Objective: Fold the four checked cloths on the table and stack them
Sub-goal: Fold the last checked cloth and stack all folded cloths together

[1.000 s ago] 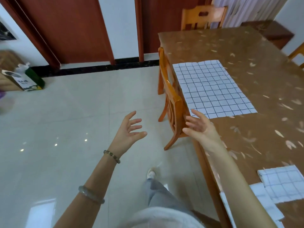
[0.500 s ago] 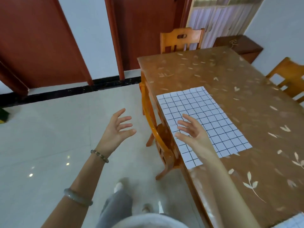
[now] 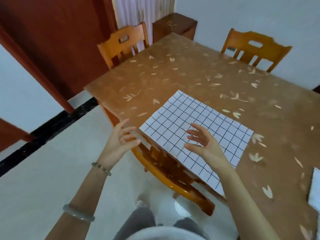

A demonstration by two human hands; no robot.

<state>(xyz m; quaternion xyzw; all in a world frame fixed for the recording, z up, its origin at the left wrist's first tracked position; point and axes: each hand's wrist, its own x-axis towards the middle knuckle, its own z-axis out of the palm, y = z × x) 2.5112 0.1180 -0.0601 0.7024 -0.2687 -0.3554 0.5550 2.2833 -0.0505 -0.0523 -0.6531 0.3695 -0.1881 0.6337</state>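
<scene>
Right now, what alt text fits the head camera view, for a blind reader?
A white checked cloth lies flat on a brown table, and a person holds two open hands out to it. The right hand is over the cloth; the left hand is beside the table edge, above a wooden chair. Part of another cloth shows at far right.

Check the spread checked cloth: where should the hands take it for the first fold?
Pinch the checked cloth at the two corners of its near edge, coming from the person's side. It lies flat, and that edge runs along the table rim, so fingers could likely slip under there.
</scene>
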